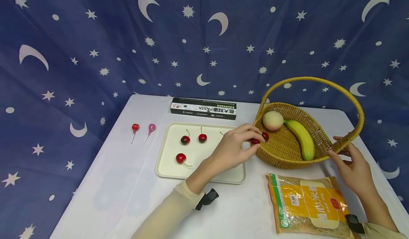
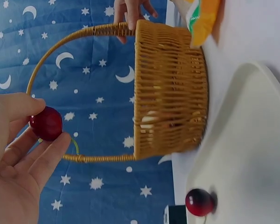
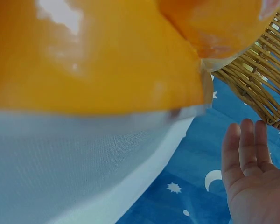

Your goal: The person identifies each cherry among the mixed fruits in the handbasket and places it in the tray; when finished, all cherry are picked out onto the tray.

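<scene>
Rice bag (image 1: 308, 205): lies at the tabletop's (image 1: 121, 182) near edge, toward the right corner.
Right hand (image 1: 353, 168): fingers straight, grip loose, fingertips touching the basket's (image 1: 287, 153) rim where the handle joins.
Left hand (image 1: 233, 147): forearm stretched across the tray (image 1: 172, 168), grip pinching a cherry (image 1: 255, 141) at the basket's left rim.
Tray: mid-tabletop, holding three cherries.
Basket: right side, holding banana (image 1: 301, 137) and peach (image 1: 272, 120).
</scene>
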{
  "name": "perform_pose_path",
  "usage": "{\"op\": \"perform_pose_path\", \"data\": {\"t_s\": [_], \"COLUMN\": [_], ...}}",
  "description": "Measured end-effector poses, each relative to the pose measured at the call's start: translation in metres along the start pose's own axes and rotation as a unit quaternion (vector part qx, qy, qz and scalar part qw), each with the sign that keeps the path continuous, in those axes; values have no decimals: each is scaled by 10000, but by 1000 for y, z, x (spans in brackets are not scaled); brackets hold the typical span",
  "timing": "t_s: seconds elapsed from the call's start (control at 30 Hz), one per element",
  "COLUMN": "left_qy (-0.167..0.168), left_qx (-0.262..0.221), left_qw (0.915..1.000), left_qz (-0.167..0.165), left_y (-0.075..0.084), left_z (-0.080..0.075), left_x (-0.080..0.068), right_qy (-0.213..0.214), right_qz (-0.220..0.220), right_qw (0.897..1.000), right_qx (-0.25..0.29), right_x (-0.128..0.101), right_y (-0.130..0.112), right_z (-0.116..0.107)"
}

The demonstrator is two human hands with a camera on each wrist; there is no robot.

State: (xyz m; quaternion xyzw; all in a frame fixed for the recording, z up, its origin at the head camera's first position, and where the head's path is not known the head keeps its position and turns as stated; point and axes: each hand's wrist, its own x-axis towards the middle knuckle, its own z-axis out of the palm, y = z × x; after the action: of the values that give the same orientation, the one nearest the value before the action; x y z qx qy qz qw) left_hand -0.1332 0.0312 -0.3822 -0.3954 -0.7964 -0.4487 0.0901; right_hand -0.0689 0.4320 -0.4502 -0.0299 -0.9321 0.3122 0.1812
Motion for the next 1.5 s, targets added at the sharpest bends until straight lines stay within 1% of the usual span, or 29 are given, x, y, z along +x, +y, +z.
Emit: {"op": "perform_pose_path", "data": {"t_s": [0.23, 0.43, 0.73, 0.97, 1.17, 1.3, 1.5], "left_qy": [167, 195, 411, 568, 729, 726, 553], "left_qx": [-126, 31, 249, 282, 506, 629, 797], "left_qw": [9998, 9997, 9981, 9962, 9935, 9925, 9910], "left_qz": [-7, -162, -375, -601, -712, -755, -926], "left_y": [-7, -11, -24, -33, -40, -47, -59], "left_z": [-9, -17, -30, -39, -46, -48, -49], "left_x": [-11, -21, -43, -57, -70, -79, -89], "right_qy": [0, 1, 2, 0, 14, 2, -9], "right_qz": [31, 23, 14, -3, -18, 0, 5], "right_qw": [10000, 10000, 10000, 10000, 10000, 10000, 10000], "right_qx": [22, 34, 17, 58, 70, 68, 96], "right_x": [-1, -1, 0, 0, 0, 0, 0], "right_y": [0, 0, 0, 1, 2, 2, 2], "right_z": [-1, -1, -1, 0, 0, 0, 0]}}
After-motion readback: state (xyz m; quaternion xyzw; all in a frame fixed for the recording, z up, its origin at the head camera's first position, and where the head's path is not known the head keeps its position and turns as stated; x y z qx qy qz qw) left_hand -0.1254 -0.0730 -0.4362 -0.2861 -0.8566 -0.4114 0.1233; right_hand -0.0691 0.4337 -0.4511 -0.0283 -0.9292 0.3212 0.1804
